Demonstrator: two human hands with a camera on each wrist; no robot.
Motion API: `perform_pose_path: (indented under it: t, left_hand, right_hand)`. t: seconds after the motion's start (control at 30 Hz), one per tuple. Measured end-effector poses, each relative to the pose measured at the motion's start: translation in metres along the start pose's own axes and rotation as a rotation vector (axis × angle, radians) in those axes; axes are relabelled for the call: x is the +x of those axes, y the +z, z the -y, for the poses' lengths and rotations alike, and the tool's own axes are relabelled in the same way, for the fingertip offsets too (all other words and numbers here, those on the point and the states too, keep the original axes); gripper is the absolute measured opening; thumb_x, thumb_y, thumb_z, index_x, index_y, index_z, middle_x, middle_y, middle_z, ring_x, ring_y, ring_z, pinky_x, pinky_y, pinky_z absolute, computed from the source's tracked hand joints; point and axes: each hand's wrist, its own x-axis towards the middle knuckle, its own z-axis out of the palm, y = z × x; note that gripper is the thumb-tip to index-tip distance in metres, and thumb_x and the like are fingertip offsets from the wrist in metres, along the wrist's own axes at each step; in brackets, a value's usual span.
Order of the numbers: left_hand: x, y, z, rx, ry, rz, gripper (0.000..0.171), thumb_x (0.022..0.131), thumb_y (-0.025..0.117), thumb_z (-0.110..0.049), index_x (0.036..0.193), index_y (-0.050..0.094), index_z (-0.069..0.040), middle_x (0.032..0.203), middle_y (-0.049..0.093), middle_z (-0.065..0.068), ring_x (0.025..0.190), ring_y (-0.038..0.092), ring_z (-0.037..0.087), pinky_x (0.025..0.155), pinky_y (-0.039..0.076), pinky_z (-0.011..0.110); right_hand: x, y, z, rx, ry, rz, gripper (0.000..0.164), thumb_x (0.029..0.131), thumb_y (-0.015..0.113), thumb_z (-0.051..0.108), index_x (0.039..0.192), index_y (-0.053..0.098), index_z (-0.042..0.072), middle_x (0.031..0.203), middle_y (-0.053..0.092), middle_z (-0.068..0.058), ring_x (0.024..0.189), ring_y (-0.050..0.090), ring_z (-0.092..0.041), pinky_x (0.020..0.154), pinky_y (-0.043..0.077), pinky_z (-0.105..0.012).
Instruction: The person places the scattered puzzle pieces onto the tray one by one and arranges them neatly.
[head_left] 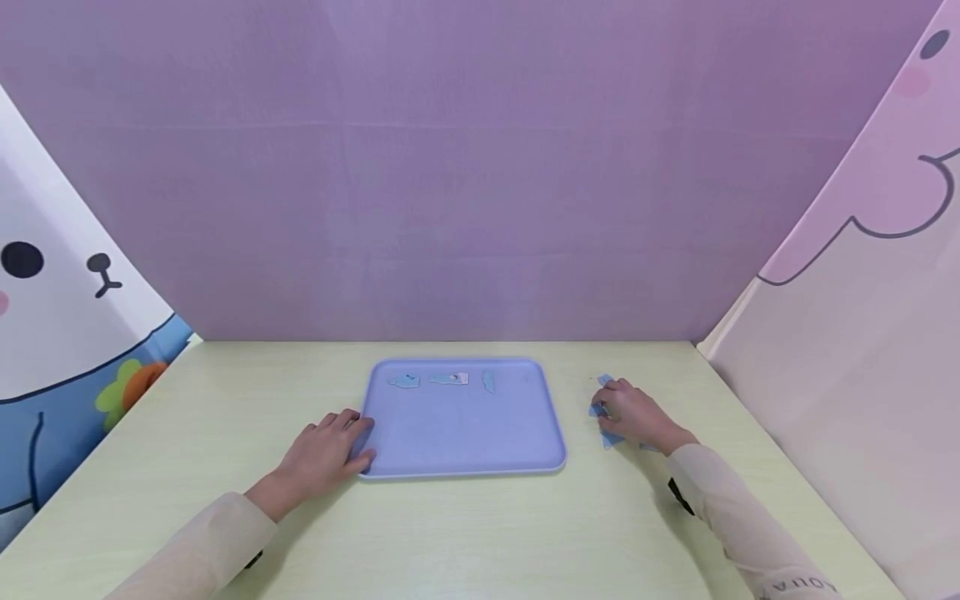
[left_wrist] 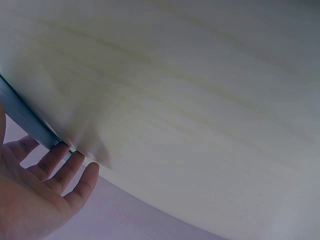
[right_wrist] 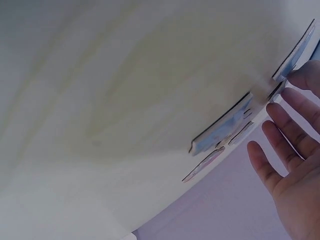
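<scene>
At its left edge, a lavender-blue tray (head_left: pixel 465 446) has my left hand (head_left: pixel 326 454) resting on it, thumb and fingers loosely spread over the rim. Three flat light-blue picture puzzle pieces lie near the tray's far side: a left piece (head_left: pixel 405 382), a middle piece (head_left: pixel 448 379) and a narrow right piece (head_left: pixel 489 382). To the tray's right, my right hand (head_left: pixel 636 414) pinches a small blue puzzle piece (head_left: pixel 597 410) at the table surface. Around it lie other pieces, including one beyond the fingers (head_left: pixel 604 380) and another nearer the tabletop's front (head_left: pixel 612 439), partly covered by the hand.
The pale wood-grain table (head_left: pixel 465 533) carries the tray at its middle. A purple cloth wall (head_left: pixel 480 183) stands behind it, with printed cartoon panels at left (head_left: pixel 67 317) and right (head_left: pixel 847 333). Several pieces (right_wrist: pixel 222 127) lie on the tabletop beside my right hand.
</scene>
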Motion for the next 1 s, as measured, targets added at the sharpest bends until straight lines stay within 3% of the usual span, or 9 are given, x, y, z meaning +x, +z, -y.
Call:
perform_pose_path:
  t: [1.0]
  left_hand:
    - [-0.001,-0.004,-0.002,0.003,0.004,-0.007,0.046,0.083,0.062,-0.037,0.116,0.059,-0.006,0.112,0.058,0.012,0.1,0.056,0.031,0.069,0.049,0.047]
  right_hand:
    - [0.029,-0.004,0.024,0.054,-0.068,-0.039,0.022,0.078,0.067,0.014,0.099,0.067,0.008,0.098,0.061,-0.005,0.091,0.052,-0.021,0.076,0.047,-0.038]
